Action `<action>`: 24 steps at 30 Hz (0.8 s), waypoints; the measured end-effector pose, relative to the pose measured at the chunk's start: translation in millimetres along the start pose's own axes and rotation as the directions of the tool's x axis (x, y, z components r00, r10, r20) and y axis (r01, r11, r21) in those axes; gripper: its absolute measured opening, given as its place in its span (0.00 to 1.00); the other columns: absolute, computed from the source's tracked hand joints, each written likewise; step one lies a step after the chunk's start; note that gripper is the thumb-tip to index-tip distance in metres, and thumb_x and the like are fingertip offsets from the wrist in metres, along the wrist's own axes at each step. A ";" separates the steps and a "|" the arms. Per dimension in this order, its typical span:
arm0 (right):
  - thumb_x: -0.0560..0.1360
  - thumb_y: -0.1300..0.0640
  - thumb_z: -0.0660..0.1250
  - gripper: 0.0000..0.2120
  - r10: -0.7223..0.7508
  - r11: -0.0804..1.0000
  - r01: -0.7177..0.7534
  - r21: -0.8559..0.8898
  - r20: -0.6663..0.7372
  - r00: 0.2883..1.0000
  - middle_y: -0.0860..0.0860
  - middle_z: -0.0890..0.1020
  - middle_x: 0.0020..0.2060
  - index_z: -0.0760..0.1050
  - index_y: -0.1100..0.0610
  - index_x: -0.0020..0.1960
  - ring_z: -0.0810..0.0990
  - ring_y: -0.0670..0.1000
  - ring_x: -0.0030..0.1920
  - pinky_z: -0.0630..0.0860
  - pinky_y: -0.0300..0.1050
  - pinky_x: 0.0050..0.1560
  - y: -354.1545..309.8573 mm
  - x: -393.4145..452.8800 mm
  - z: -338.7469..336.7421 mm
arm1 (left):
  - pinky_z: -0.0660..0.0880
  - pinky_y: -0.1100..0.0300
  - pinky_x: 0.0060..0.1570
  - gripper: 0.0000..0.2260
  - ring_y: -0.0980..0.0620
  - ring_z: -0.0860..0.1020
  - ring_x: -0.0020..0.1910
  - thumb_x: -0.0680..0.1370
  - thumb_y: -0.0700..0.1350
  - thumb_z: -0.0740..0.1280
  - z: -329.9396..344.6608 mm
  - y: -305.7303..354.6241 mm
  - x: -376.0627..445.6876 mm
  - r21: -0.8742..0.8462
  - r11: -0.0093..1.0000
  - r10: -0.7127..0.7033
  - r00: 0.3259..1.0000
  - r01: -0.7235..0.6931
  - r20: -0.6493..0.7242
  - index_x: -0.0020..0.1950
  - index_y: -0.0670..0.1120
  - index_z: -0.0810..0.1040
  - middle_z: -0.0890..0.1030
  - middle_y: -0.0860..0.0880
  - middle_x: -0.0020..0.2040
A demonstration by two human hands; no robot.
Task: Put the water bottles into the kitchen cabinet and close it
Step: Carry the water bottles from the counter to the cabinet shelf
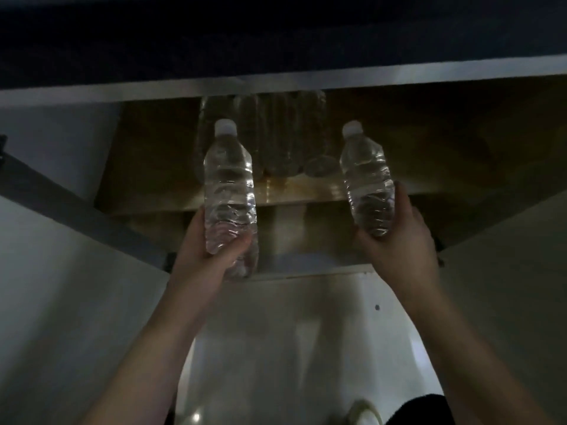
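Head view, dim light, looking up into the open kitchen cabinet (pixel 147 154). We note two clear water bottles with white caps, one in each hand, both raised in front of the cabinet opening.

Left hand (pixel 211 256): fingers and thumb wrapped round the lower part of the left bottle (pixel 228 191). This bottle stands close to upright, cap up, in front of the shelf edge (pixel 294 196).

Right hand (pixel 399 240): fingers curled round the lower part of the right bottle (pixel 366 176), fingertips showing at its right side. This bottle tilts slightly, cap leaning left. Neither bottle rests on the shelf; both are carried by the hands alone, well apart from each other.

Further back on the shelf we see a row of stored bottles (pixel 276 133) standing side by side, dark and blurred; we cannot tell their count with certainty.

Left cabinet door (pixel 46 240) stands swung open, with a hinge (pixel 168 260) near the lower cabinet edge. Below, a pale wall (pixel 276 332) lies between the forearms, and a dark cloth (pixel 423 409) sits at the bottom right.
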State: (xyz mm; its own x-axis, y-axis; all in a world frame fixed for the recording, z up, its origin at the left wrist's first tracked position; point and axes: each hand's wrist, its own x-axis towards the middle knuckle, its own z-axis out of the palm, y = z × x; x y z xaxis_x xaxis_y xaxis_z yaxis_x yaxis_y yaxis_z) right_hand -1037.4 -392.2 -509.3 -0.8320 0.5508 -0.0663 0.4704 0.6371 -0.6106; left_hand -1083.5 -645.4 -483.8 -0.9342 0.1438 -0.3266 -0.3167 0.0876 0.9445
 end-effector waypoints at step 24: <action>0.71 0.50 0.73 0.40 -0.246 0.959 0.225 -0.170 -0.111 0.963 0.58 0.57 0.74 0.54 0.48 0.74 0.64 0.59 0.72 0.73 0.52 0.64 -6.7 34.8 43.1 | 0.80 0.62 0.31 0.26 0.60 0.82 0.37 0.71 0.42 0.76 -11.6 3.0 54.4 0.384 0.870 0.395 0.903 -0.309 -0.169 0.59 0.67 0.71 0.81 0.56 0.44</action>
State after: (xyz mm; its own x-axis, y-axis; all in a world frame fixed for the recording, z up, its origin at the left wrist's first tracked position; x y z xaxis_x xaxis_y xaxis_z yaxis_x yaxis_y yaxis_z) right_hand -1082.2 -400.5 -541.6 -0.8843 0.4334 0.1736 0.3138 0.8271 -0.4663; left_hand -1137.2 -648.8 -498.3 -0.9964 -0.0027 0.0847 0.0761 0.4102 0.9088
